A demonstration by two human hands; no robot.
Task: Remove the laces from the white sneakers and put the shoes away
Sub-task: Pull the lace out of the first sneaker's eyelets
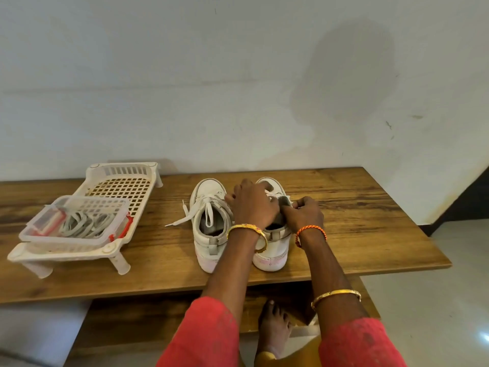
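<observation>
Head view: wooden worktop (344,207) against a pale stained wall (238,75)
Rack: white plastic rack (119,186) far left, carrying a clear box (76,223) of coiled cords
Sneakers: white sneakers (209,223) side by side at centre, left one laced
Left hand (251,205): curled over the right sneaker's laces
Right hand (304,215): pinching its grey tongue (284,201)

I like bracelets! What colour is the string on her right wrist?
Orange, a twisted thread band round the right hand's wrist, seen in the head view.
</observation>
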